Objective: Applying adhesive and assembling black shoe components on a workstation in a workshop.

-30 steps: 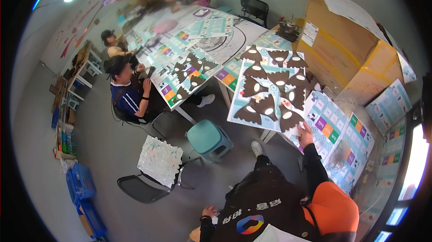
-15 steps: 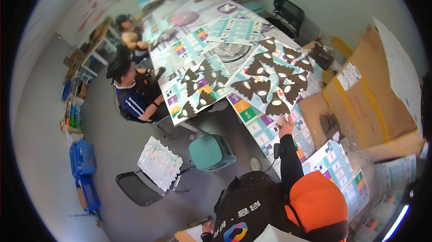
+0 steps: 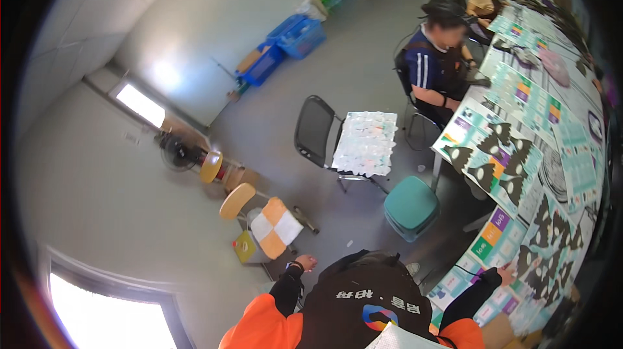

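Item: your right hand (image 3: 505,275). It rests at the near edge of the surface (image 3: 587,99), fingertips on a printed sheet (image 3: 488,243) with coloured squares; it looks flat and loosely spread with nothing gripped, though it is too small to be sure.

Item: your left hand (image 3: 305,262). It hangs over the grey floor (image 3: 272,83) at your side, fingers loosely curled, holding nothing visible.

Item: black-and-white patterned sheet (image 3: 551,251). It lies just beyond the right hand, overlapping the printed sheet.

Item: teal stool (image 3: 411,207). It stands beside the surface, between you and the seated person (image 3: 436,63).

Item: black chair (image 3: 316,129) carrying a pale printed board (image 3: 366,142), near the stool.

Item: wooden stool with an orange-and-white checked cushion (image 3: 275,226), near your left hand.

Change from half a second ago: the view has swung left, so the surface now runs along the right rim and the floor fills the middle; your right hand has stayed on the sheets at the near edge.
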The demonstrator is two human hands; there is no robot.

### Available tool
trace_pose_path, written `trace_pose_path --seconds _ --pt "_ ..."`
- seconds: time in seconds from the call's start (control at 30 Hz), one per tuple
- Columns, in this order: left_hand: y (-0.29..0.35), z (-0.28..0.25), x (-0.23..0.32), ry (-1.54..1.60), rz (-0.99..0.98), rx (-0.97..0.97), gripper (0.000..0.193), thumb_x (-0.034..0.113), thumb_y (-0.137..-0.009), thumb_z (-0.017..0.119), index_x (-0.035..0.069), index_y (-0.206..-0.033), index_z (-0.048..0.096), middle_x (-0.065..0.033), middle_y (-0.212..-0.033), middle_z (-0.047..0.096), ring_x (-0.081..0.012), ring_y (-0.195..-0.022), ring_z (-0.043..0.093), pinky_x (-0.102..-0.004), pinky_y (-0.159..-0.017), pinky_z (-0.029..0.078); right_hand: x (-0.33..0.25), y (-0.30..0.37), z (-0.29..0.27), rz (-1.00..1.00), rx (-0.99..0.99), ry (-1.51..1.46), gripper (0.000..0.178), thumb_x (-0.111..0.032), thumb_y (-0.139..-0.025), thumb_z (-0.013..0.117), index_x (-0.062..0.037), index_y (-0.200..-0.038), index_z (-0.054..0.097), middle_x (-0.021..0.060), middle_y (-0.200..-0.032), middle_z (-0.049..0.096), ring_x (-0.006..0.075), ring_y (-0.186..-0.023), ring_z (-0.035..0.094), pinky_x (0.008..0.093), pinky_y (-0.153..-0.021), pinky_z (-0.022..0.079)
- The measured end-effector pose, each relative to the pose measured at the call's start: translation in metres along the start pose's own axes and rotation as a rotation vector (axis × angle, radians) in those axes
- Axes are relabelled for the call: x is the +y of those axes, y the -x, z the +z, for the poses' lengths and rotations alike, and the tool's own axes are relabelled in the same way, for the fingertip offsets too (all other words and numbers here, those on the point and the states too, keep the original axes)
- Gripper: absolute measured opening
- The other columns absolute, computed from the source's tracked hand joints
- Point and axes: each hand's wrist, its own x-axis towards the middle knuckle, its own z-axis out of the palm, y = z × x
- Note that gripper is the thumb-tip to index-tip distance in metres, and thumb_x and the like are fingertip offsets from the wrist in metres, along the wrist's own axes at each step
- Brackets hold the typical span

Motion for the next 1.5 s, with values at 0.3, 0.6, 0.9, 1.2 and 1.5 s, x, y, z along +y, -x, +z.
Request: trace_pose_path --seconds 0.3,0.6,0.9,1.2,1.5 --pt "0.038 -0.048 0.055 0.427 0.044 -0.053 0.076 0.040 -0.082 0.067 0.016 -0.143 0.028 -0.0024 -0.122 0.050 -0.0156 -0.101 0.053 -0.0405 -0.077 0.049 -0.148 0.077 0.020 0.844 -0.587 -0.020 0.072 -0.042 -0.076 0.074 0.0005 -0.129 0.048 0.0266 -0.122 0.052 0.0303 -0.103 0.061 0.0381 -0.077 0.053" --pt "0.078 -0.177 0.186 0.495 0.866 0.366 0.108 0.024 -0.074 0.077 0.005 -0.149 0.001 -0.0215 -0.153 0.011 -0.0372 -0.142 0.012 -0.0439 -0.113 0.021 -0.453 0.194 0.036 -0.549 -0.231 0.389 0.110 -0.039 -0.070 0.080 0.0091 -0.143 0.014 0.0290 -0.148 0.018 0.0346 -0.138 0.022 0.0403 -0.113 0.017" --pt "-0.021 -0.116 0.143 -0.623 0.702 0.122 0.126 0.062 -0.061 0.076 -0.006 -0.145 0.013 -0.0302 -0.146 0.024 -0.0405 -0.137 0.023 -0.0425 -0.113 0.023 -0.772 0.532 0.060 -1.070 -1.205 -0.643 0.146 -0.049 -0.042 0.090 -0.0002 -0.147 0.001 0.0263 -0.152 0.005 0.0372 -0.142 0.006 0.0479 -0.114 0.007" --pt "-0.033 -0.112 0.096 -0.553 0.576 0.210 0.124 0.066 -0.058 0.076 -0.007 -0.142 0.020 -0.0314 -0.141 0.031 -0.0402 -0.134 0.030 -0.0437 -0.110 0.028 -0.802 0.652 -0.043 -1.431 -1.359 -1.061 0.071 -0.021 -0.079 0.057 0.0019 -0.140 0.029 0.0246 -0.143 0.034 0.0385 -0.134 0.033 0.0666 -0.103 0.026" --pt "-0.036 -0.103 0.063 -0.623 0.435 0.155 0.123 0.069 -0.056 0.075 -0.008 -0.139 0.028 -0.0327 -0.135 0.038 -0.0398 -0.130 0.036 -0.0449 -0.107 0.033 -0.791 0.651 -0.053 -1.520 -1.860 -1.601 0.019 -0.014 -0.076 0.060 0.0018 -0.085 0.064 0.0134 -0.087 0.064 0.0175 -0.075 0.065 0.0271 -0.052 0.053"
